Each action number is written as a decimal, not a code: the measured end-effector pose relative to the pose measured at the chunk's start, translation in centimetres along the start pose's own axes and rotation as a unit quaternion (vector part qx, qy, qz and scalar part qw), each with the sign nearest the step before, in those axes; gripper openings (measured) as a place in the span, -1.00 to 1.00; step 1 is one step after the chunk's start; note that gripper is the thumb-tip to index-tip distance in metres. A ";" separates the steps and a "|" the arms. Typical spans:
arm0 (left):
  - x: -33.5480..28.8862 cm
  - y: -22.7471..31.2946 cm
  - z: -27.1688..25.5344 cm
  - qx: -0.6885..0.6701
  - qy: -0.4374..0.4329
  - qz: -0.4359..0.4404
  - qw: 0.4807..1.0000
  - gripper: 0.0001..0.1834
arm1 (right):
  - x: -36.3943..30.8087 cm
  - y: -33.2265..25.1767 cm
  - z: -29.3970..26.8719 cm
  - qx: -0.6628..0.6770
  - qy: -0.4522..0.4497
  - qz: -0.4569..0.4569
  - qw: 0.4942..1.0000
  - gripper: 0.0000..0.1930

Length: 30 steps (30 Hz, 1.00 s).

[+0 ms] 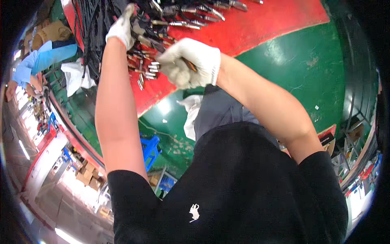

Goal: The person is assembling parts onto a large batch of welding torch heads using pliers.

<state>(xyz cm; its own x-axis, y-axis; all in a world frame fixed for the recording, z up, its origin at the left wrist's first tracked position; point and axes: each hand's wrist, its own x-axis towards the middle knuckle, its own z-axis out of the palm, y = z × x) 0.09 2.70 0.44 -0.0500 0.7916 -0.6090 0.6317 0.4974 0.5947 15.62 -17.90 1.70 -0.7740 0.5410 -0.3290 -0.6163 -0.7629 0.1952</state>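
My left hand [120, 32], in a white glove, is at the bundle of black cables [91, 24] at the upper left. One finger points away from me along the cables and the others close in among them, partly hidden. My right hand [189, 65], also gloved in white, is curled closed around a tool whose orange and dark handle [189, 64] shows between the fingers; its kind is unclear. Silvery metal connectors [152, 71] on cable ends lie just left of that hand. More cable ends with metal tips [199, 18] spread farther away on the red tabletop [276, 24].
White bags [77, 77] hang at the left and near my legs [191, 114]. A blue stool [150, 150] stands on the green floor [292, 61] below. At the far left another person in a light blue top [38, 61] bends over. Cardboard boxes [87, 177] are stacked at the lower left.
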 end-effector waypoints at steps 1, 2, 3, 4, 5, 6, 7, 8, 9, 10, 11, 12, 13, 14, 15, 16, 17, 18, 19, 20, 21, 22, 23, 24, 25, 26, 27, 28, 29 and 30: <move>-0.4 -0.3 0.4 -0.111 -0.063 0.042 0.991 -0.36 | 0.0 0.0 -1.2 0.033 -0.027 0.014 0.999 -0.91; 1.0 -1.8 -0.6 -0.191 -0.105 0.013 0.976 -0.44 | 0.3 0.3 -1.0 0.041 -0.028 0.032 0.998 -0.97; 2.8 -3.0 -1.9 -0.271 -0.148 -0.014 0.951 -0.52 | 0.7 0.5 -0.8 0.050 -0.028 0.052 0.997 -0.91; 3.3 -3.3 -1.7 -0.288 -0.156 -0.026 0.944 -0.56 | 1.1 0.3 -2.1 0.070 -0.074 0.059 0.993 -0.89; 3.1 -2.6 -0.9 -0.308 -0.164 -0.034 0.937 -0.59 | 1.4 -0.3 -2.6 0.077 -0.094 0.062 0.991 -0.87; 2.9 -1.8 -0.1 -0.389 -0.175 -0.034 0.904 -0.58 | 1.6 -0.9 -3.2 0.081 -0.107 0.057 0.989 -0.86; 3.4 -2.1 -0.9 -0.459 -0.198 -0.072 0.863 -0.53 | 1.9 -0.5 -3.2 0.090 -0.124 0.061 0.986 -0.85; 4.1 -2.5 -1.1 -0.521 -0.252 -0.072 0.812 -0.51 | 2.0 -0.5 -3.5 0.110 -0.137 0.062 0.982 -0.84; 4.7 -3.0 -1.1 -0.578 -0.303 -0.071 0.754 -0.48 | 2.3 -0.5 -3.8 0.110 -0.179 0.060 0.976 -0.85; 3.5 -2.7 -0.6 -0.604 -0.269 -0.068 0.747 -0.48 | 2.2 -0.3 -3.7 0.113 -0.173 0.055 0.977 -0.84; 4.3 -3.2 -0.9 -0.612 -0.268 -0.072 0.740 -0.48 | 2.3 -0.1 -3.5 0.116 -0.167 0.049 0.978 -0.84; 5.1 -3.6 -1.3 -0.627 -0.364 -0.070 0.685 -0.49 | 2.7 0.1 -3.4 0.116 -0.156 0.052 0.979 -0.84; 5.2 -3.6 -1.8 -0.635 -0.454 -0.062 0.622 -0.50 | 3.3 0.2 -3.1 0.119 -0.161 0.058 0.978 -0.81; 5.3 -3.3 -2.0 -0.620 -0.409 -0.070 0.666 -0.53 | 3.6 0.4 -2.8 0.122 -0.166 0.063 0.977 -0.77; 5.3 -3.1 -2.2 -0.626 -0.408 -0.069 0.661 -0.53 | 3.5 0.5 -2.3 0.120 -0.159 0.067 0.978 -0.77; 5.2 -2.7 -2.5 -0.580 -0.350 -0.050 0.734 -0.54 | 3.5 0.6 -1.0 0.048 -0.096 0.041 0.993 -0.74; 5.0 -2.2 -2.8 -0.525 -0.289 -0.031 0.800 -0.55 | 3.5 0.4 -0.2 -0.025 -0.035 0.014 0.999 -0.71; 4.8 -1.5 -3.1 -0.538 -0.296 -0.077 0.786 -0.58 | 3.5 0.0 -0.9 -0.082 -0.039 0.001 0.996 -0.65; 4.4 -0.8 -3.0 -0.538 -0.298 -0.074 0.785 -0.58 | 3.2 -0.5 -0.6 -0.086 -0.038 -0.002 0.996 -0.65; 3.7 -0.1 -2.7 -0.536 -0.272 -0.076 0.796 -0.59 | 2.7 -0.9 -0.1 -0.117 -0.029 -0.009 0.993 -0.64; 3.2 0.7 -2.5 -0.533 -0.246 -0.077 0.806 -0.60 | 2.3 -1.4 0.2 -0.148 -0.021 -0.019 0.989 -0.63; 3.6 1.3 -3.4 -0.586 -0.325 -0.158 0.725 -0.61 | 2.2 -1.5 -0.8 -0.128 -0.088 -0.008 0.988 -0.62; 4.3 1.4 -4.3 -0.621 -0.383 -0.187 0.658 -0.59 | 2.2 -1.1 -1.2 -0.133 -0.090 -0.013 0.987 -0.62; 5.0 1.3 -5.3 -0.627 -0.409 -0.179 0.638 -0.56 | 2.2 -0.3 -1.5 -0.111 -0.122 -0.008 0.986 -0.63; 5.5 1.3 -5.9 -0.633 -0.432 -0.170 0.620 -0.53 | 2.3 0.3 -1.2 -0.089 -0.156 -0.001 0.984 -0.64; 5.1 2.0 -6.0 -0.616 -0.348 -0.154 0.690 -0.53 | 1.9 2.0 0.0 -0.067 -0.051 -0.032 0.996 -0.77; 4.9 2.8 -6.0 -0.602 -0.325 -0.130 0.717 -0.53 | 2.5 2.9 -0.7 -0.069 0.015 -0.055 0.996 -0.75; 4.7 3.2 -5.7 -0.600 -0.299 -0.140 0.729 -0.54 | 2.3 3.0 -0.6 -0.202 0.114 -0.080 0.969 -0.72; 4.6 3.7 -5.3 -0.597 -0.272 -0.149 0.740 -0.55 | 2.1 2.8 -0.5 -0.328 0.212 -0.103 0.915 -0.69; 4.3 3.9 -4.8 -0.574 -0.238 -0.115 0.775 -0.57 | 1.3 2.3 -0.5 -0.412 0.177 -0.116 0.886 -0.67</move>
<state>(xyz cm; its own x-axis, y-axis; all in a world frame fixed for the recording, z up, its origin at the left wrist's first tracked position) -1.35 9.77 2.67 0.4040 0.5501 -0.7309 -0.4705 0.8101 0.3497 13.30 -19.13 1.32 -0.4568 0.6836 -0.5693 -0.3240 -0.7239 -0.6091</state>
